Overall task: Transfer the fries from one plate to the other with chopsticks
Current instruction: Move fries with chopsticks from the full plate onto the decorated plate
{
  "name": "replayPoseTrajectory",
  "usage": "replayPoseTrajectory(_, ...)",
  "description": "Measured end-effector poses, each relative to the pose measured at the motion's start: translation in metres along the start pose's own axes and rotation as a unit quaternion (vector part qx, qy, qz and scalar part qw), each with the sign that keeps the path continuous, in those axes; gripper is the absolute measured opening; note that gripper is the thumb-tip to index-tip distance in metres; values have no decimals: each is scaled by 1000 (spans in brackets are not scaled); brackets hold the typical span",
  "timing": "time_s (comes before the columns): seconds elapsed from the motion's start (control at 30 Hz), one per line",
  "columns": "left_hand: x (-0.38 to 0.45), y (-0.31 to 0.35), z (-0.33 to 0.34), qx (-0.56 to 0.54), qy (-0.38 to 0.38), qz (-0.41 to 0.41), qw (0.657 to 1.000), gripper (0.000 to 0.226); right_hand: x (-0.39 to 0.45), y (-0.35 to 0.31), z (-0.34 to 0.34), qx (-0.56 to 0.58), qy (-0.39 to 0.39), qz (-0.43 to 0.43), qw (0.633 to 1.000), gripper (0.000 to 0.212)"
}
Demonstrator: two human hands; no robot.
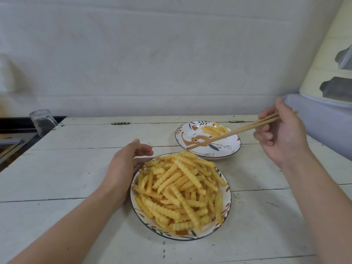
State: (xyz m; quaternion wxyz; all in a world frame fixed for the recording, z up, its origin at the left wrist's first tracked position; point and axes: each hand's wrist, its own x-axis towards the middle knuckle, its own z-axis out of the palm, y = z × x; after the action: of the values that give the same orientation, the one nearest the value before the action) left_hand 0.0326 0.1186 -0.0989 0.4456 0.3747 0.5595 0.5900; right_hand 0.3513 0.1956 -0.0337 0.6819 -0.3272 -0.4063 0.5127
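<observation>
A near plate (227, 202) with a leaf pattern carries a big heap of crinkle-cut fries (181, 189). Behind it to the right stands a second patterned plate (230, 149) with several fries (214, 129) at its far side. My right hand (283, 136) grips a pair of wooden chopsticks (236, 131). Their tips hang over the far plate's near rim, just above the heap, with nothing between them. My left hand (125, 164) rests against the near plate's left rim, fingers relaxed.
The plates sit on a worn white plank table (76, 168). An upturned glass jar (42, 121) stands at the table's far left corner, beside a dark counter edge. A white wall closes the back, and pale cushions lie at the right.
</observation>
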Motion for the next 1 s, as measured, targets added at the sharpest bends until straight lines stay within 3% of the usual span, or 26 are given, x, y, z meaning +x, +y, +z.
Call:
replayPoseTrajectory(0.13, 1, -1, 0, 2, 2, 3, 1000, 43, 5, 5, -4, -24, 74, -44, 996, 46)
replayPoseTrajectory(0.2, 1, -1, -1, 1, 1, 3, 1000, 43, 6, 9, -9, -146, 123, -116, 975, 44)
replayPoseTrajectory(0.3, 0, -1, -1, -2, -2, 0, 1000, 44, 5, 19, -9, -294, 116, -217, 924, 44)
replayPoseTrajectory(0.47, 0, 0, 0, -11, -6, -9, 1000, 45, 3, 26, -4, -319, 77, -215, 920, 44)
replayPoseTrajectory(1.0, 0, 1, 0, 3, -5, -9, 1000, 45, 9, 29, -11, -350, 104, -241, 899, 44)
